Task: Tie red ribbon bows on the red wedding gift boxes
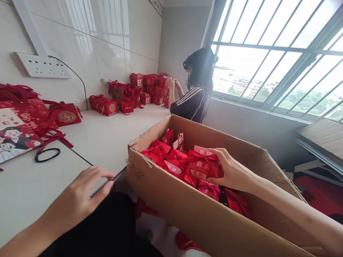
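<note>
Inside the open cardboard box (pixel 171 210), my right hand (pixel 230 169) grips a red gift box (pixel 202 165) with pale lettering and a ribbon, thumb below and fingers on top. Beneath and around it lie several more red gift boxes (pixel 158 150) with ribbons, heaped against one another. My left hand (pixel 88 189) hovers near the edge of the white table (pixel 99 137), fingers apart and nothing in them. A black elastic band (pixel 47 155) and a red ribbon (pixel 55 141) lie on the table beyond it.
A red printed bag (pixel 24 125) sits at the table's left. Several red gift boxes (pixel 104 105) stand along the tiled wall, below a power strip (pixel 43 65) with a cable. Another person (pixel 193 96) works at the far end by the barred window (pixel 268 46).
</note>
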`<state>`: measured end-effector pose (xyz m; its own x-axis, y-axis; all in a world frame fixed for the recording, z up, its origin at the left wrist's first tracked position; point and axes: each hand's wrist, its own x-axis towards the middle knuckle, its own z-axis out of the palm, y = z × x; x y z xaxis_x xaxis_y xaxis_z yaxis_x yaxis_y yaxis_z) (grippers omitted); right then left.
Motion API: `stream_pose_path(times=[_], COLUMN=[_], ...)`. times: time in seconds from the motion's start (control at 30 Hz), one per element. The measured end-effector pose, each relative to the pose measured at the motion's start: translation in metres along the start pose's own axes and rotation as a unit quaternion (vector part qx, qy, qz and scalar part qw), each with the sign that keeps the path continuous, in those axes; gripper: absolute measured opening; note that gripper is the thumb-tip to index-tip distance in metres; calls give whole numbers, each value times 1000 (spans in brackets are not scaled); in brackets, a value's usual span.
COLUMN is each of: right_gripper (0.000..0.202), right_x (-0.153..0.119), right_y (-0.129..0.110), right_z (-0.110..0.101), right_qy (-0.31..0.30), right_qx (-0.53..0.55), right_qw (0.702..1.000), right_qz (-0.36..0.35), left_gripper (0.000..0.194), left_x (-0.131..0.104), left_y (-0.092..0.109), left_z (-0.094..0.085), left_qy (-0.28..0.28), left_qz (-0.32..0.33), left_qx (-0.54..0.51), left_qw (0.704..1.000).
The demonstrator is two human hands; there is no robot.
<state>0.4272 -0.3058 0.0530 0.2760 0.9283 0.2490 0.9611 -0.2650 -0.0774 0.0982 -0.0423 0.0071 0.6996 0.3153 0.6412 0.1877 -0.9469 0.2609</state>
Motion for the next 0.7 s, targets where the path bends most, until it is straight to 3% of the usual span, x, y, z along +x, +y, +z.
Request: stream_pose_path(times=[0.1, 0.2, 0.27, 0.33, 0.4, 0.43, 0.53, 0.6, 0.7], right_gripper=[79, 82, 81, 78, 75, 75, 72, 64, 51], right_x=[-11, -21, -25, -27, -29, -30, -25, -7, 50], right_y=[-1, -4, -6, -9, -10, -9, 1, 14, 23], right_z=[8, 26, 40, 50, 55, 56, 56, 52, 36], right_qy=[-107, -192, -251, -310, -340, -339, -362, -374, -269], right_qx=[84, 185, 275, 373, 436, 446, 414, 384, 268], right_qw=[987, 956, 921, 867, 822, 815, 819, 825, 918], right_qz=[87, 122, 112, 112, 134, 148, 164, 176, 116], left_gripper=[24, 42, 47, 45, 42, 42, 49, 49, 40], left_x=[25, 42, 47, 49, 48, 47, 37, 27, 5], left_y=[38, 62, 69, 71, 71, 71, 66, 58, 34], left_z=[16, 40, 57, 70, 77, 79, 78, 76, 70], left_qy=[-31, -71, -97, -105, -100, -100, -94, -65, -7], left_qz=[106, 154, 161, 152, 144, 145, 161, 172, 156], left_qx=[-1, 12, 32, 43, 45, 48, 74, 82, 68], left_qw=[994, 985, 982, 982, 984, 983, 980, 980, 985])
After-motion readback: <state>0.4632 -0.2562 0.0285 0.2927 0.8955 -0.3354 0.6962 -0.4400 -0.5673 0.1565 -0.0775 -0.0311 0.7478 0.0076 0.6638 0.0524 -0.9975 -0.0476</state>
